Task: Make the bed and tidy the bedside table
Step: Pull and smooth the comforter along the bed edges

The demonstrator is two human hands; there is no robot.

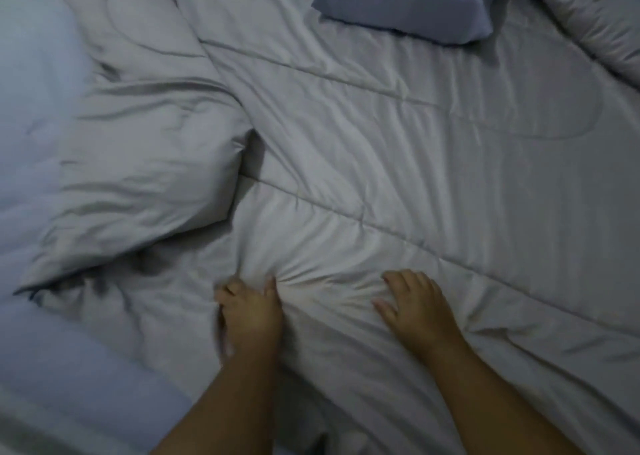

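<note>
The left grip is clenching a fold of the comforter, apparently to drag it straight, while the right grip is lying flat and released on it, pinning it across the bed.

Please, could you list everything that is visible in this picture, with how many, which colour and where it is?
comforter: one, pale grey, creased, spread over most of the bed; one part lies folded over at the left.
pillow: one, blue-grey, block-shaped, at the top centre on the comforter.
padded bulk: one, pale grey, top right corner; cannot tell if it is a second pillow or more of the comforter.
sheet: one, pale blue, along the left edge and lower left.
left hand: one, bottom centre, fingers curled, grips a bunch of the comforter.
right hand: one, to its right, fingers spread, rests flat on the comforter.
</note>
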